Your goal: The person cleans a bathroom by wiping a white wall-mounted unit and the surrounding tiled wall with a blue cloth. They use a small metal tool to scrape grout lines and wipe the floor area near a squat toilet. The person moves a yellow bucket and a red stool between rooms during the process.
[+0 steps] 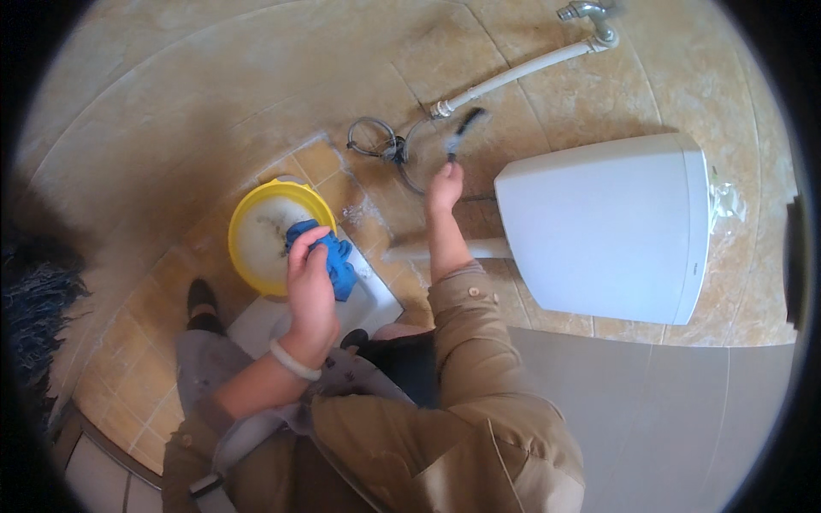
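Note:
My left hand (312,295) grips a crumpled blue cloth (338,266) over the right side of a yellow basin (242,272). Foamy, whitish water (260,224) with some dark specks fills the basin. My right hand (444,188) is stretched out towards the tiled wall and holds a small dark-bristled brush (468,128) by its handle. Motion blurs the brush a little, and its head appears to be close to the wall below a white pipe; contact cannot be told. Beneath the basin and my left hand is a white squat toilet pan (381,298), partly hidden.
A white cistern (596,231) hangs on the wall at the right, with a pale flush pipe (478,249). A coiled grey hose (373,138) joins a white pipe (526,77) under a metal tap (593,16). Foam (362,215) spots the tiles. A dark shaggy textile (35,314) is at far left.

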A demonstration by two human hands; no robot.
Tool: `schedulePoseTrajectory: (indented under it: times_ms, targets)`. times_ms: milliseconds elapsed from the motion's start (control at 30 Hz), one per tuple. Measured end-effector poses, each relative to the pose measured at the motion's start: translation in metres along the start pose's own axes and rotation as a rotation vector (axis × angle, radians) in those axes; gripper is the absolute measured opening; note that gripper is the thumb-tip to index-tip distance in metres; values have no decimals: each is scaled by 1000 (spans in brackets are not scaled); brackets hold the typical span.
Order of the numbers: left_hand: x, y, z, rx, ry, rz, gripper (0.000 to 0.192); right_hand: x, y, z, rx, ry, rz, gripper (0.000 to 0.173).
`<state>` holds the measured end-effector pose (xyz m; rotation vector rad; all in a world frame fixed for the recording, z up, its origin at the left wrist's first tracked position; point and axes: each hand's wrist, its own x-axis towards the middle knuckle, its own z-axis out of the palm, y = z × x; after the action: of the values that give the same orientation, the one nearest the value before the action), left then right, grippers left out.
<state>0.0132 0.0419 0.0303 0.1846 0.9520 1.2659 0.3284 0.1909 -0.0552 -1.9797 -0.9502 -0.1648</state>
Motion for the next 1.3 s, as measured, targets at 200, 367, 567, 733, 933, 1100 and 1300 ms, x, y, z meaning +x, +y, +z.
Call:
schedulePoseTrajectory:
  times_ms: [200,367,567,733,933,1100,1300]
  targets:
    - [4,-1,0,18,38,-9,21,1,-9,3,304,30,90,34]
    - [1,0,0,-4,-8,-12,21,-8,-1,10,-106,-75,106,34]
    - [3,-1,-1,5,-30,3,22,-20,37,13,-52,-124,133,37]
    - [-2,-1,-3,36,-70,8,29,-30,50,9,89,66,41,32]
    - [10,1,11,-18,-264,30,50,-110,13,-33,-222,-630,-9,25]
    - [22,1,21,35,-409,5,47,-197,-34,-90,822,-614,1349,23]
    - [7,11,76,23,-489,-98,40,-207,-59,-106,1142,-849,1454,18]
